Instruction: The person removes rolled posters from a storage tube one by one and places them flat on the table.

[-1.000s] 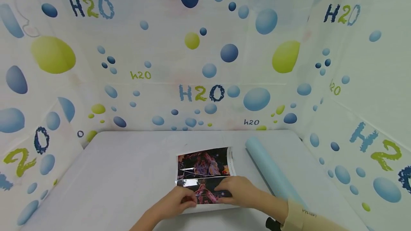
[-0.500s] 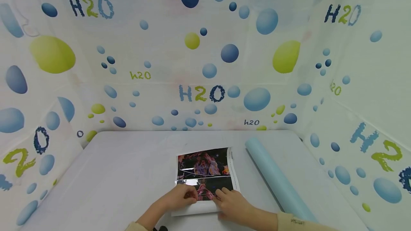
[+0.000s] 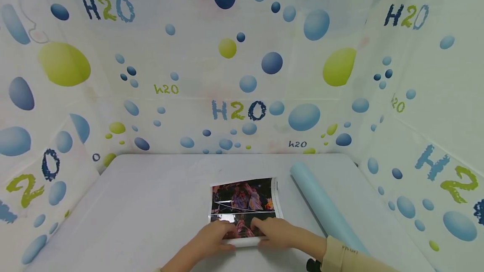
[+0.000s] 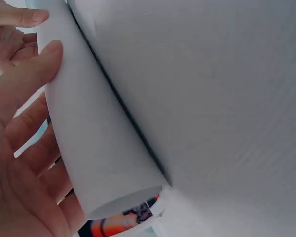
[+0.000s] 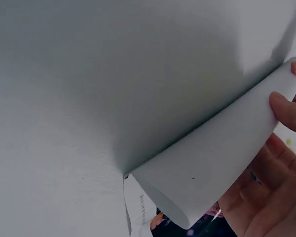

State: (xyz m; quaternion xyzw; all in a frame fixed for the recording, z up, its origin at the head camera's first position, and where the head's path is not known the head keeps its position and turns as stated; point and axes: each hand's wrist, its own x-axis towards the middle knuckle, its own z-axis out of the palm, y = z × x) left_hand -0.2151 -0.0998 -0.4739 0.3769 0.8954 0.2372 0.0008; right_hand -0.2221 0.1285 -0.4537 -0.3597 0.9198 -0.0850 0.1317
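Note:
A glossy printed sheet (image 3: 247, 196) with dark photo pictures lies on the white table, its near edge curled up into a roll with the white back outward. My left hand (image 3: 213, 237) holds the left part of this curl. In the left wrist view, the left hand's (image 4: 29, 158) thumb presses the white back of the sheet (image 4: 96, 138), with the other fingers behind it. My right hand (image 3: 279, 233) grips the right part. The right wrist view shows the right hand's (image 5: 266, 197) thumb on the curled sheet (image 5: 217, 153) and its fingers on the printed side.
To the right of the sheet, a long light-blue roll (image 3: 327, 205) lies slanting on the table (image 3: 151, 205). Bubble-patterned white sheeting (image 3: 196, 53) rises behind the table and at both sides.
My right hand went down to the sheet's near edge and then slightly back up along with the curl. The left hand's thumb has moved to the curl's near side. Less of the lower picture shows.

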